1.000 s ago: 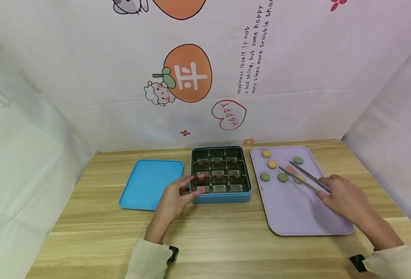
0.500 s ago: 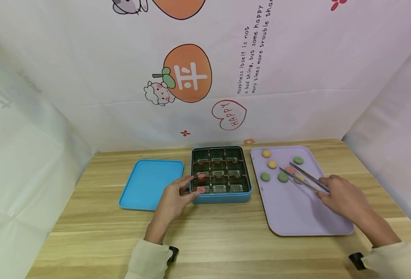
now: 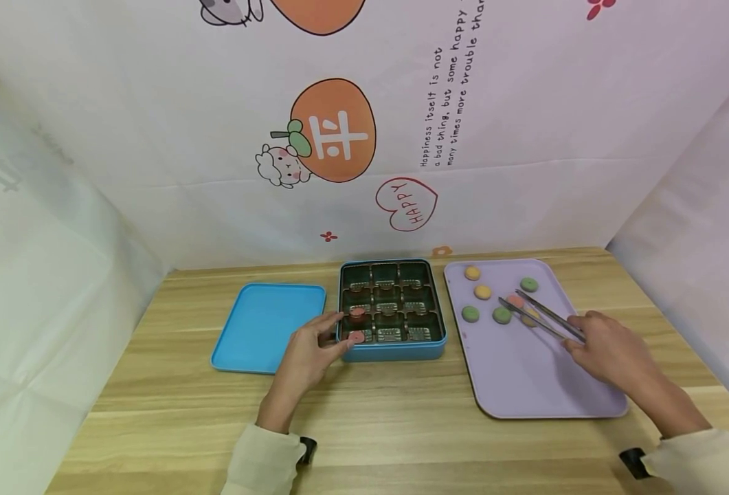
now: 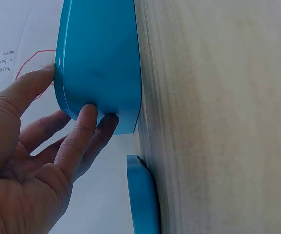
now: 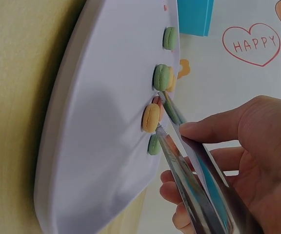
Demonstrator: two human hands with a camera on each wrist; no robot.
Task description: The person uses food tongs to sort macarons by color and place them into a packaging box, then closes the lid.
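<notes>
My left hand (image 3: 307,352) touches the near left corner of a blue tin (image 3: 395,352), thumb at its rim and fingertips against its side (image 4: 99,63). The tin has a divided plastic insert; two pink macarons (image 3: 356,337) sit in its left column. My right hand (image 3: 611,347) holds metal tongs (image 3: 552,317) over the purple tray (image 3: 540,385). The tong tips stand apart on either side of a pink macaron (image 3: 515,301). In the right wrist view, a yellow macaron (image 5: 150,118) partly hides that pink one, and a green macaron (image 5: 161,78) lies beside a tong tip.
A blue lid (image 3: 271,326) lies on the wooden table (image 3: 389,426), left of the tin. More yellow macarons (image 3: 472,273) and green macarons (image 3: 470,314) are spread over the tray's far half. A printed white cloth (image 3: 512,206) hangs behind the table.
The tong tips have shifted slightly right and down around the pink macaron, with the gap between them a little narrower. My left hand and the tin have stayed still.
</notes>
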